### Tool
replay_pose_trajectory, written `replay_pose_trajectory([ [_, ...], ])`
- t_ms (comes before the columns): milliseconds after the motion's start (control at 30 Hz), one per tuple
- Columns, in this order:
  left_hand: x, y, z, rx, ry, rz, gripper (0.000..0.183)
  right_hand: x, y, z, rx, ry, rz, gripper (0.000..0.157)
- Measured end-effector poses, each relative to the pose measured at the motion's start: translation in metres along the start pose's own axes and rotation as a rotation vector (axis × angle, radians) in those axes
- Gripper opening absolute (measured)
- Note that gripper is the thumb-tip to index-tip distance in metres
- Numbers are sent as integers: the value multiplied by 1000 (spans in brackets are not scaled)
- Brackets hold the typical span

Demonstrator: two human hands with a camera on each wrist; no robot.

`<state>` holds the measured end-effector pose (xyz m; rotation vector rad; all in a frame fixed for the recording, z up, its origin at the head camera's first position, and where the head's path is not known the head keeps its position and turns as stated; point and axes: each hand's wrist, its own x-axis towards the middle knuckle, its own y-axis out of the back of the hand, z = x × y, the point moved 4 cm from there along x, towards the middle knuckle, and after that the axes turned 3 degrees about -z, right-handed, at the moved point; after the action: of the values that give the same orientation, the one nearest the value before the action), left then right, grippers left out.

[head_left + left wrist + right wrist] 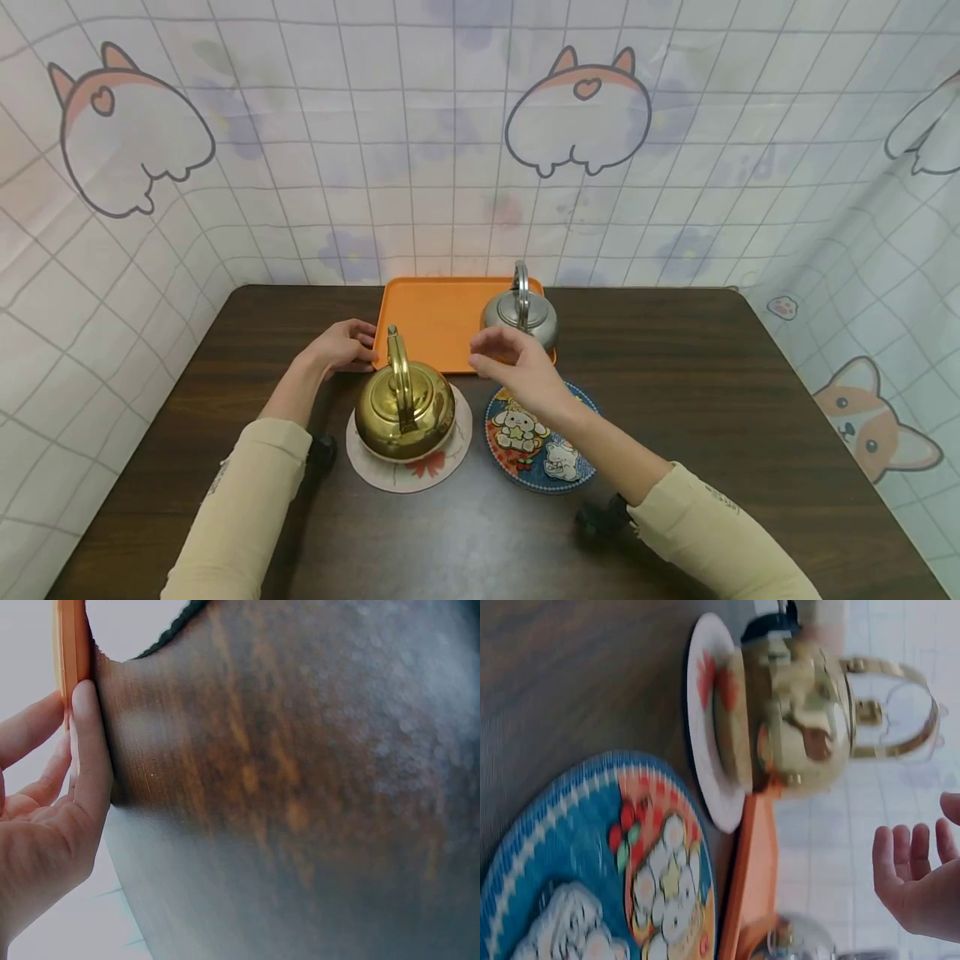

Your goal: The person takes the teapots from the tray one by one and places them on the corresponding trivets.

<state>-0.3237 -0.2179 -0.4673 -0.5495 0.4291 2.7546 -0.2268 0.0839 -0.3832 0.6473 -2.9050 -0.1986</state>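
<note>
Cream cloth lies nearest: a left sleeve (232, 508) and a right sleeve (720, 533), both reaching forward over a dark, wood-grained table (450, 554) that gleams along its front.

Beyond the cuffs are two round mats, side by side and apart. On the left is a white mat (462, 417) with a red bow (426, 464) at its front; on the right is a blue mat (532, 468) with white cartoon animals and cherries, partly hidden under the right forearm. On the white mat stands a gold kettle (429, 417), upright, its arched handle raised; the mat and bow show mirrored in its lower side.

Just past it, the left hand (341, 343) rests at the left edge of an orange tray (435, 321), fingers nearly straight, tips touching the rim. The right hand (521, 362) hangs in the air in front of the tray's right end, thumb and fingers loosely bent with a wide gap between them, holding nothing.

Behind that hand, a silver kettle (542, 317) stands on the right end of the tray, handle up. The tray lies near the table's far edge. Farthest off is a white wall cloth (420, 208) with grid lines, pale flowers and cartoon dogs.
</note>
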Motion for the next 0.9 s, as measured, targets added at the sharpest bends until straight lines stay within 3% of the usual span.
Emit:
replay_pose_trajectory([
  [333,-2,-1,0,14,-5,5,60,8,41,7,75,-12,185,29],
  [567,-1,-1,0,6,-7,15,59,10,60,6,106,12,245,27],
  [900,-2,-1,-1,-3,-1,15,59,22,76,13,39,-70,301,38],
])
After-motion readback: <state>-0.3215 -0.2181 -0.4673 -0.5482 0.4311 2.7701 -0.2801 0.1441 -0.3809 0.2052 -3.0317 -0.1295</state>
